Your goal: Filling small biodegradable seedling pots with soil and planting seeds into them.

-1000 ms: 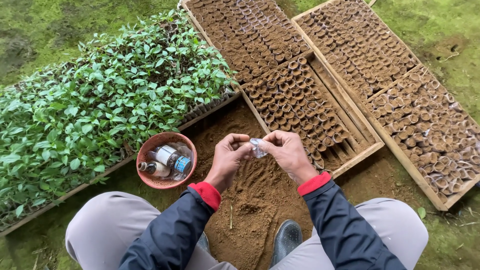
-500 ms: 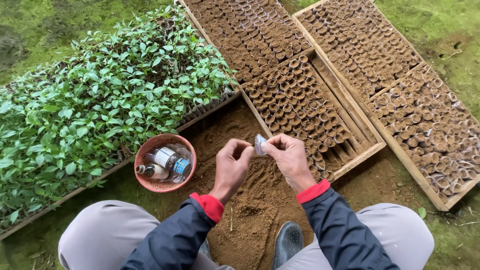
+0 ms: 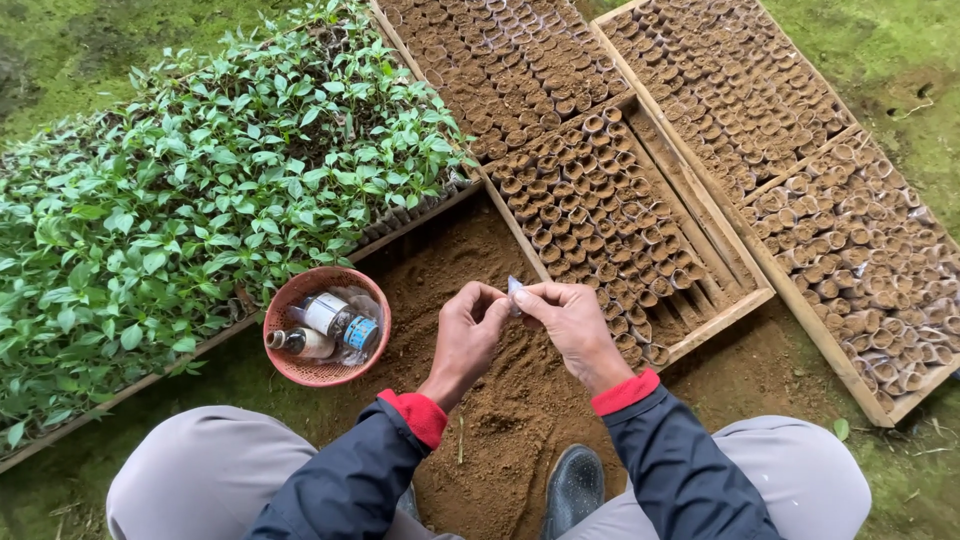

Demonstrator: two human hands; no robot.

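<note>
Plastic sleeve [image 3: 515, 293] — small, clear, crumpled — is sitting between both sets of fingertips, above loose brown soil [image 3: 500, 400]. Left hand [image 3: 466, 335] is pinching its near edge with thumb and forefinger pressed together; right hand [image 3: 570, 325] is pinching the other side, fingers curled. Just left of the fingers, a pink basket [image 3: 285, 300] is holding bottles [image 3: 335, 322]; beyond the fingertips, a wooden tray [image 3: 720, 312] of soil-filled tubes, and green seedlings [image 3: 200, 200] further left.
</note>
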